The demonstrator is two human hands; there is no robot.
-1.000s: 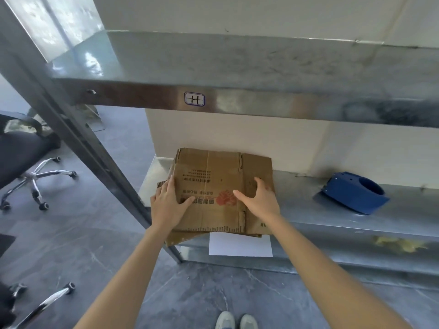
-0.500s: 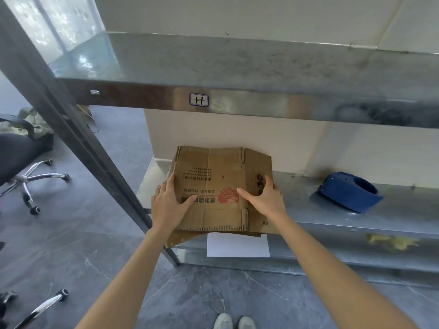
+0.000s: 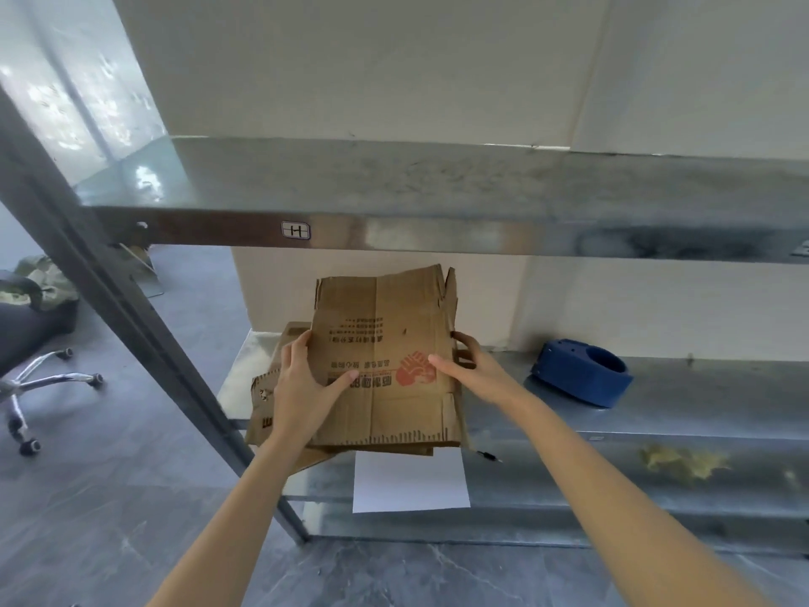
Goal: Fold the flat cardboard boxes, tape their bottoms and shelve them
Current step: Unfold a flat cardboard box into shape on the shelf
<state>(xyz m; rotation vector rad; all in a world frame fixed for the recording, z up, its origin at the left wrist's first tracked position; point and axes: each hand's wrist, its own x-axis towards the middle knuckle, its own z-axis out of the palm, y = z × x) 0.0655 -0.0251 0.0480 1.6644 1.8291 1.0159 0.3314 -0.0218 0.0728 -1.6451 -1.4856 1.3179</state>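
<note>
- Gripping the flat cardboard box (image 3: 385,365) by its two side edges, both hands hold it tilted, far edge raised toward the wall, printed face up
- Left hand (image 3: 302,387) clamps the left edge: thumb laid across the printed face, fingers (image 3: 297,343) curled round the rim and passing behind the board
- Right hand (image 3: 473,370) pinches the right edge: thumb stretched onto the red print, fingers (image 3: 466,343) hooked round the side
- The box's near edge sits low over more flattened cardboard (image 3: 262,409) lying at the left end of the lower metal shelf (image 3: 700,409)
- A blue tape dispenser (image 3: 582,376) rests on the same shelf, well apart to the right
- A white sheet (image 3: 409,481) hangs on the shelf's front face, just below the box
- The upper shelf (image 3: 437,186) carries a small label (image 3: 296,230)
- An office chair (image 3: 30,343) stands on the floor to the left
</note>
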